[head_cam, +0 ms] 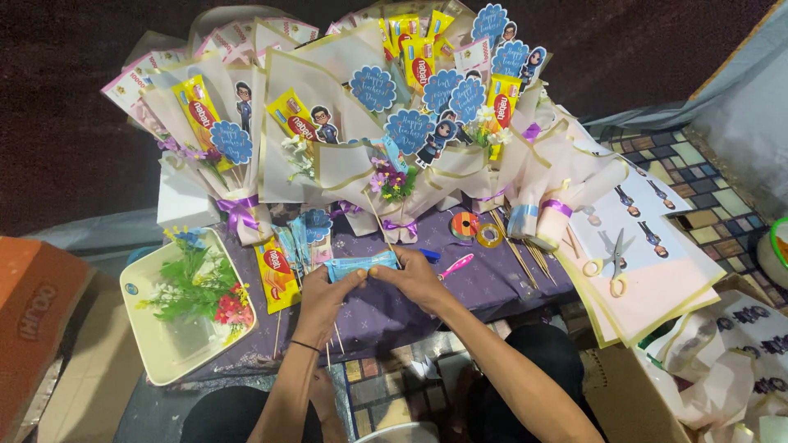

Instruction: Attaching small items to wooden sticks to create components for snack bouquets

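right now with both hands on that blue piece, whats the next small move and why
Probably finish pinching the light blue piece flat before lifting it. The left hand and right hand both grip it low over the purple cloth, it looks crumpled, and the wooden skewers lie to the right.

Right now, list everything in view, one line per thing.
wrapped bouquets: many, cream paper with yellow snack packs and blue tags, back of the table
tray: one, cream, left, holding artificial flowers
loose snack pack: one, yellow, beside the tray
tape rolls: two, centre right
skewers: a bunch, wooden, beside the tape
scissors: one, pale handles, on paper sheets, right
cutter: one, pink, near the right hand
blue piece: one, held by both hands
left hand: gripping the blue piece
right hand: gripping the blue piece
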